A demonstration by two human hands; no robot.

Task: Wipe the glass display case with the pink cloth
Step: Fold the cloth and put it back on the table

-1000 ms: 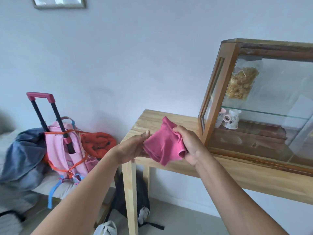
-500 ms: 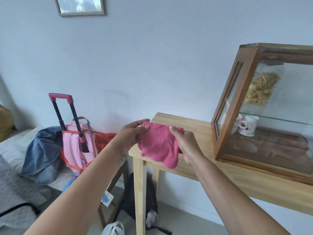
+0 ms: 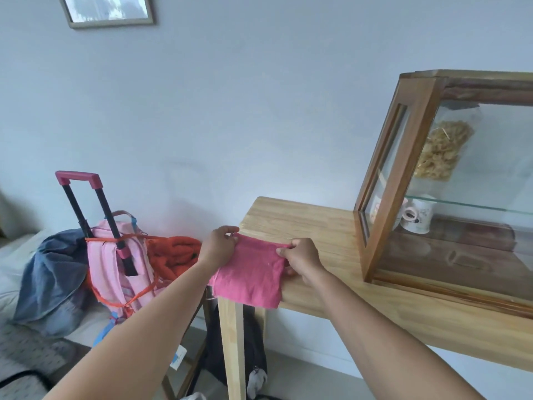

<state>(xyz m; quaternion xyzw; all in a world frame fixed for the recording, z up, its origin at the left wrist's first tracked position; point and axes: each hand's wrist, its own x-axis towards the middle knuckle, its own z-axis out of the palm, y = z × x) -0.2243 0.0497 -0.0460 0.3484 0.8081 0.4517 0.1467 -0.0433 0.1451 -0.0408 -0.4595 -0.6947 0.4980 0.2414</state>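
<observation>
Holding the pink cloth (image 3: 249, 274) stretched flat between them, both hands sit a little left of the frame's center, over the left end of the wooden surface (image 3: 323, 226). The left hand (image 3: 219, 243) pinches the cloth's upper left corner with its fingers (image 3: 230, 237) curled onto the edge; the right hand (image 3: 302, 258) pinches the upper right corner between thumb and fingers (image 3: 284, 251), with more fingers tucked under the fabric. The cloth hangs down from that top edge, and its lower hem drapes past the front edge of the surface and in front of the top of a table leg (image 3: 232, 350).

The glass display case (image 3: 415, 174), framed in wood, stands on the same surface at the right of the frame, well apart from the cloth. Behind its glass a clear bag of pale dried food (image 3: 444, 151) hangs in the upper part, and a white mug (image 3: 418, 216) stands lower down.

At the lower left a pink backpack (image 3: 115, 269) with a raised pink trolley handle rests on a bed, beside a blue garment (image 3: 54, 278) and an orange bundle (image 3: 173, 255). A framed picture (image 3: 106, 10) hangs at the upper left on the wall.
</observation>
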